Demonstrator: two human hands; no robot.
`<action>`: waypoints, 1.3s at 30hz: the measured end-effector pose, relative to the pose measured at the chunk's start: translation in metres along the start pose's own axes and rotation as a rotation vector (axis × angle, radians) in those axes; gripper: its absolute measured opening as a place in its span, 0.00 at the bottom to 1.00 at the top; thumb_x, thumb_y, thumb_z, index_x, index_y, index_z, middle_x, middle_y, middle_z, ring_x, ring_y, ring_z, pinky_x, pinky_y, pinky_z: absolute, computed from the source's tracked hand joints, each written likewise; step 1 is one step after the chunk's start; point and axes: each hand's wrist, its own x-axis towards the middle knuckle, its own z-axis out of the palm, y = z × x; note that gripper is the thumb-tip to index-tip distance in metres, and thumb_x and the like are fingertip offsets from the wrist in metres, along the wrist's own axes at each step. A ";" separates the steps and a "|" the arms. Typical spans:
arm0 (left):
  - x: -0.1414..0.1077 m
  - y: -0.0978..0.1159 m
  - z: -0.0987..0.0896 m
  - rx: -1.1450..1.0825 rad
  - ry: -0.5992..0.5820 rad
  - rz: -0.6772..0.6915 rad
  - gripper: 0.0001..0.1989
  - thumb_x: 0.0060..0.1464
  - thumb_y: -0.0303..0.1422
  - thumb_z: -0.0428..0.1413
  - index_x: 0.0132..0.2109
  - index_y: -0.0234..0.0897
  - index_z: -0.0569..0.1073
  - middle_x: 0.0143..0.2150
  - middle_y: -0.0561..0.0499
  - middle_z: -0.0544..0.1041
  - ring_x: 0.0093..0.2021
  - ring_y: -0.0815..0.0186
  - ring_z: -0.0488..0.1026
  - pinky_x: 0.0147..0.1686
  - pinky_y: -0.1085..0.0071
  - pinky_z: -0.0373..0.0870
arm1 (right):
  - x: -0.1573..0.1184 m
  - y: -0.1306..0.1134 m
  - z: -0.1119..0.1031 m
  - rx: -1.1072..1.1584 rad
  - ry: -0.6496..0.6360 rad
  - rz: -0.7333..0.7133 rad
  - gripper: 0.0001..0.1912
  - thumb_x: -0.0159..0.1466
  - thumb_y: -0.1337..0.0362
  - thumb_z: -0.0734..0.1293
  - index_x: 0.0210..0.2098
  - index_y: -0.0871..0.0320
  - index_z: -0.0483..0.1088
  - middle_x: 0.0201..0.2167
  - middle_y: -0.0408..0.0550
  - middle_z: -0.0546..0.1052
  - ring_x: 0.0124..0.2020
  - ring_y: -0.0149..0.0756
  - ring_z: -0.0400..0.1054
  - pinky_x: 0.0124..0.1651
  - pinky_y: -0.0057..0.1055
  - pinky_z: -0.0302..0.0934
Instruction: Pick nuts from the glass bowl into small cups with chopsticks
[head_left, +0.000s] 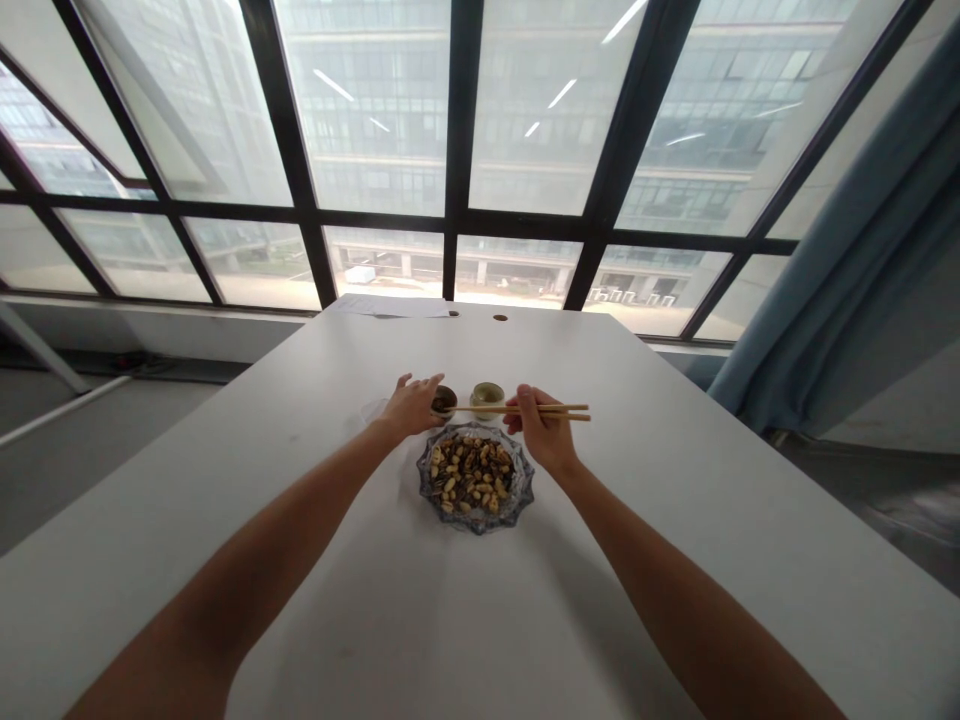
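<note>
A scalloped clear glass bowl [517, 512] sits on the table in front of me, holding peanuts in the shell [491, 490] mixed with dark seeds. Just beyond its rim stand two small cups: a dark cup [445, 402] and, to its right, a pale green cup [487, 397]. My left hand [409, 408] has its thumb and forefinger around the left side of the dark cup, other fingers partly raised. With my right hand [541, 428] I grip wooden chopsticks [562, 411] level; their tips point left, reaching the dark cup's rim. Nothing between the tips can be made out.
Something clear, like a small plastic dish [372, 411], lies left of my left hand, partly hidden. Papers [397, 307] rest at the far edge of the white table [360, 620], near two round holes. Dark-framed windows [454, 120] stand behind; a blue curtain [840, 240] hangs right.
</note>
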 end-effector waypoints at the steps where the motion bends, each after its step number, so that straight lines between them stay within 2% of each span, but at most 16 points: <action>1: 0.001 -0.001 0.000 -0.003 -0.012 -0.012 0.42 0.49 0.44 0.60 0.67 0.37 0.56 0.62 0.38 0.71 0.62 0.52 0.68 0.67 0.53 0.46 | -0.004 -0.005 -0.009 0.017 0.002 0.027 0.30 0.62 0.37 0.62 0.25 0.58 0.72 0.16 0.45 0.74 0.14 0.29 0.65 0.16 0.25 0.60; 4: 0.004 -0.006 0.001 -0.019 -0.056 -0.045 0.41 0.51 0.47 0.59 0.68 0.39 0.55 0.62 0.39 0.71 0.62 0.51 0.68 0.66 0.51 0.45 | -0.016 -0.023 -0.037 0.033 -0.037 0.115 0.32 0.59 0.34 0.64 0.20 0.59 0.71 0.11 0.45 0.71 0.10 0.28 0.61 0.12 0.23 0.55; 6: 0.006 -0.010 0.001 -0.026 -0.080 -0.065 0.40 0.52 0.49 0.58 0.68 0.41 0.55 0.62 0.40 0.71 0.61 0.51 0.69 0.66 0.49 0.44 | -0.021 -0.031 -0.049 0.025 -0.133 0.192 0.34 0.57 0.33 0.65 0.18 0.59 0.71 0.09 0.45 0.70 0.08 0.28 0.60 0.10 0.23 0.54; 9: 0.003 -0.014 0.000 -0.017 -0.085 -0.081 0.40 0.53 0.51 0.55 0.67 0.38 0.57 0.61 0.38 0.72 0.61 0.48 0.68 0.66 0.47 0.44 | -0.026 -0.034 -0.053 -0.016 -0.309 0.281 0.34 0.55 0.33 0.66 0.18 0.60 0.71 0.09 0.45 0.70 0.08 0.28 0.60 0.09 0.22 0.54; 11: -0.004 -0.016 -0.001 -0.021 -0.032 -0.069 0.38 0.55 0.52 0.54 0.66 0.36 0.59 0.61 0.37 0.71 0.62 0.48 0.67 0.66 0.46 0.44 | -0.029 -0.029 -0.049 -0.021 -0.357 0.282 0.33 0.56 0.34 0.66 0.19 0.60 0.72 0.10 0.45 0.71 0.08 0.28 0.62 0.09 0.22 0.55; 13: -0.017 -0.018 -0.003 -0.047 0.084 -0.047 0.33 0.57 0.51 0.53 0.63 0.38 0.63 0.61 0.39 0.71 0.62 0.49 0.66 0.66 0.47 0.44 | -0.031 -0.023 -0.042 -0.004 -0.318 0.232 0.32 0.57 0.35 0.66 0.20 0.60 0.72 0.10 0.45 0.72 0.08 0.28 0.62 0.10 0.22 0.55; 16: -0.043 -0.022 -0.004 -0.091 0.281 -0.045 0.26 0.58 0.48 0.52 0.59 0.39 0.68 0.59 0.41 0.73 0.61 0.52 0.67 0.66 0.49 0.45 | -0.033 -0.015 -0.037 0.025 -0.170 0.131 0.31 0.58 0.36 0.66 0.21 0.59 0.72 0.12 0.45 0.73 0.10 0.28 0.63 0.11 0.23 0.57; 19: -0.069 -0.030 0.000 -0.106 0.389 -0.096 0.23 0.59 0.47 0.52 0.56 0.40 0.69 0.59 0.41 0.73 0.61 0.53 0.67 0.66 0.50 0.48 | -0.034 -0.014 -0.040 0.033 -0.045 0.071 0.30 0.58 0.36 0.66 0.21 0.58 0.72 0.13 0.45 0.73 0.11 0.30 0.65 0.12 0.25 0.60; 22: -0.088 -0.041 0.009 -0.122 0.460 -0.175 0.24 0.58 0.47 0.53 0.56 0.40 0.68 0.62 0.41 0.70 0.63 0.52 0.65 0.65 0.51 0.50 | -0.037 -0.016 -0.046 0.033 0.027 0.052 0.30 0.59 0.36 0.65 0.22 0.59 0.72 0.13 0.46 0.73 0.10 0.30 0.65 0.12 0.25 0.59; 26: -0.094 -0.052 0.022 -0.212 0.548 -0.277 0.30 0.55 0.49 0.56 0.60 0.39 0.63 0.64 0.39 0.67 0.65 0.52 0.62 0.63 0.54 0.57 | -0.046 -0.013 -0.053 0.029 0.046 0.059 0.31 0.61 0.37 0.64 0.21 0.59 0.72 0.12 0.46 0.72 0.09 0.30 0.63 0.11 0.25 0.58; 28: -0.093 -0.054 0.028 -0.287 0.544 -0.319 0.34 0.54 0.49 0.57 0.61 0.37 0.61 0.63 0.37 0.68 0.64 0.51 0.64 0.62 0.54 0.60 | -0.052 -0.011 -0.053 0.016 0.023 0.065 0.31 0.61 0.37 0.64 0.21 0.59 0.73 0.11 0.46 0.72 0.09 0.30 0.63 0.10 0.25 0.57; 32: -0.091 -0.054 0.036 -0.423 0.424 -0.395 0.38 0.50 0.49 0.60 0.62 0.36 0.59 0.61 0.36 0.70 0.60 0.49 0.69 0.59 0.52 0.65 | -0.060 -0.009 -0.050 -0.008 -0.009 0.049 0.31 0.61 0.37 0.64 0.21 0.59 0.73 0.12 0.47 0.73 0.09 0.30 0.64 0.11 0.25 0.58; 35: -0.092 -0.053 0.036 -0.482 0.358 -0.431 0.39 0.51 0.48 0.60 0.64 0.36 0.59 0.59 0.36 0.72 0.57 0.50 0.72 0.56 0.53 0.68 | -0.062 -0.011 -0.047 -0.043 -0.038 0.025 0.30 0.61 0.37 0.64 0.21 0.58 0.73 0.12 0.47 0.73 0.10 0.31 0.64 0.11 0.26 0.58; 39: -0.094 -0.053 0.033 -0.508 0.335 -0.440 0.39 0.51 0.48 0.59 0.64 0.33 0.59 0.56 0.36 0.74 0.53 0.51 0.74 0.54 0.55 0.70 | -0.064 -0.013 -0.050 -0.107 -0.029 -0.051 0.29 0.64 0.40 0.63 0.22 0.57 0.74 0.13 0.46 0.74 0.11 0.31 0.65 0.13 0.26 0.60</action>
